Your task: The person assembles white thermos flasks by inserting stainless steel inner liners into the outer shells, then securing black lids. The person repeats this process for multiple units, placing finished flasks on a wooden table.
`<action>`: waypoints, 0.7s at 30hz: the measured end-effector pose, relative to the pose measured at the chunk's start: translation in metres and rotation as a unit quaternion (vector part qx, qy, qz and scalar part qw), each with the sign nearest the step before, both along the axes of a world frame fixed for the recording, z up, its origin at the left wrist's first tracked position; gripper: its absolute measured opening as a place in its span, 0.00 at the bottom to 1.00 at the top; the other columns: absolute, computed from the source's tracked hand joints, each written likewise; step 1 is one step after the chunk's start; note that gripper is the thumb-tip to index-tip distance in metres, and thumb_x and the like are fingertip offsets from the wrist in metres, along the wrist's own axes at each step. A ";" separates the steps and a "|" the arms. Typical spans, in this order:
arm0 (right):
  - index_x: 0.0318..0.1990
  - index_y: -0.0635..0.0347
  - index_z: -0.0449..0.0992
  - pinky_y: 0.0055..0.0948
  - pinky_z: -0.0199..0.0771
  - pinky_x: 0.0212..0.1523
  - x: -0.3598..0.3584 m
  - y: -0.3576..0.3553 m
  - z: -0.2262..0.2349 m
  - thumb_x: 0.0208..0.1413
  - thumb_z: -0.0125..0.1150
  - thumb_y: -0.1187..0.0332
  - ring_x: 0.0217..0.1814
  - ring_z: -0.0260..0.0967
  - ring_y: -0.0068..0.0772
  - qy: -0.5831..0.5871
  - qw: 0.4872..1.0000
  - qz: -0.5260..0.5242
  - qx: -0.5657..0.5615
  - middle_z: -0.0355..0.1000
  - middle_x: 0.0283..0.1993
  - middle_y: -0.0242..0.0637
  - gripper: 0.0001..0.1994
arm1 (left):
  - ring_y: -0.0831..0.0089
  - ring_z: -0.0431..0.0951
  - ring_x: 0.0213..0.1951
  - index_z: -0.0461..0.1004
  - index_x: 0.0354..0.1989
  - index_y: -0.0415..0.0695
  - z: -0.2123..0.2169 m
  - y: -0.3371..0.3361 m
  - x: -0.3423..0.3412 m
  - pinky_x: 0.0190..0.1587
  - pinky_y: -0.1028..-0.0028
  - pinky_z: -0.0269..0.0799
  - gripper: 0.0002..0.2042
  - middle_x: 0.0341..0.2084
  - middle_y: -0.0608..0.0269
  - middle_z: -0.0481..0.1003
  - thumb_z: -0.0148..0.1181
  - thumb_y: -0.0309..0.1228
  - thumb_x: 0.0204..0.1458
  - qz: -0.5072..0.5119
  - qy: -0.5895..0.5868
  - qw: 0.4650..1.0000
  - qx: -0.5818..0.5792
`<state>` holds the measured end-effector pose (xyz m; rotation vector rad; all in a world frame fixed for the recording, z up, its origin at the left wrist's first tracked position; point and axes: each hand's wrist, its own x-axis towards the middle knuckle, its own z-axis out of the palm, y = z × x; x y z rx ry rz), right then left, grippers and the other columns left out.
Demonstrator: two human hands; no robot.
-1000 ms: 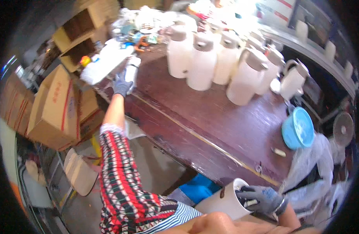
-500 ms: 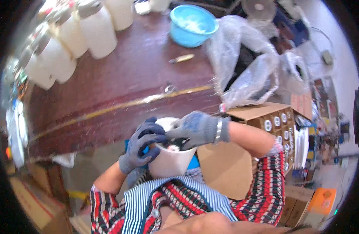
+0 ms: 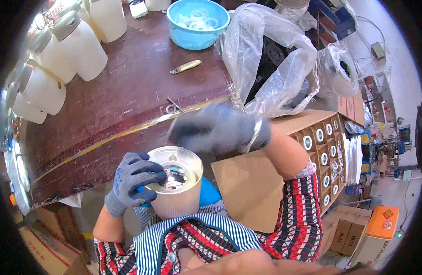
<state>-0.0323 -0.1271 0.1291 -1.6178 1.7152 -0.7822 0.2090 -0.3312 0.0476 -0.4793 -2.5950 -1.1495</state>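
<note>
A whitish, slightly see-through round vessel stands in front of my lap, its open top facing up. Inside it shows a shiny silver dome. My left hand, in a grey-blue glove, is closed on the left side of the rim, its fingers reaching over the edge. Above and to the right, my gloved right hand is off the vessel and smeared by motion, so its fingers cannot be made out. Just beyond it, a small metal ring with a thin rod lies on the dark red table.
On the table are a utility knife, a blue basin of clear rings and several white jugs at left. To the right sit a clear plastic bag with dark contents and an open divided carton of round-ended items.
My right hand has come out of the vessel and moved up over the table edge. The silver dome inside now shows. My left hand stays at the rim; the view has shifted.
</note>
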 end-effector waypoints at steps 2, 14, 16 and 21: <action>0.52 0.58 0.80 0.35 0.78 0.43 -0.090 0.018 -0.038 0.61 0.64 0.60 0.37 0.79 0.41 -0.044 0.935 -0.344 -0.070 0.80 0.39 0.41 0.16 | 0.60 0.79 0.42 0.85 0.39 0.49 0.008 -0.007 0.000 0.54 0.56 0.70 0.19 0.41 0.62 0.83 0.68 0.49 0.45 -0.008 -0.033 0.999 0.009; 0.67 0.57 0.69 0.50 0.74 0.59 -0.295 0.147 -0.230 0.54 0.64 0.45 0.62 0.75 0.57 0.316 0.602 -0.645 0.348 0.75 0.59 0.59 0.37 | 0.55 0.76 0.54 0.84 0.46 0.43 -0.017 -0.031 -0.030 0.64 0.52 0.65 0.23 0.48 0.56 0.80 0.65 0.50 0.52 -0.062 -0.057 0.973 0.214; 0.69 0.46 0.67 0.52 0.77 0.51 -0.294 0.169 -0.194 0.58 0.60 0.52 0.53 0.79 0.58 0.394 0.623 -0.629 0.247 0.77 0.55 0.59 0.31 | 0.57 0.75 0.57 0.81 0.51 0.39 -0.027 -0.033 -0.038 0.67 0.54 0.64 0.26 0.51 0.53 0.78 0.62 0.51 0.57 0.005 -0.084 0.918 0.387; 0.69 0.49 0.70 0.41 0.76 0.57 -0.192 0.130 -0.052 0.60 0.61 0.67 0.54 0.79 0.47 0.351 0.761 -0.517 -0.172 0.79 0.54 0.54 0.28 | 0.63 0.60 0.72 0.55 0.75 0.38 -0.020 -0.041 -0.105 0.73 0.64 0.55 0.35 0.72 0.52 0.61 0.64 0.30 0.61 0.106 -0.132 0.903 0.395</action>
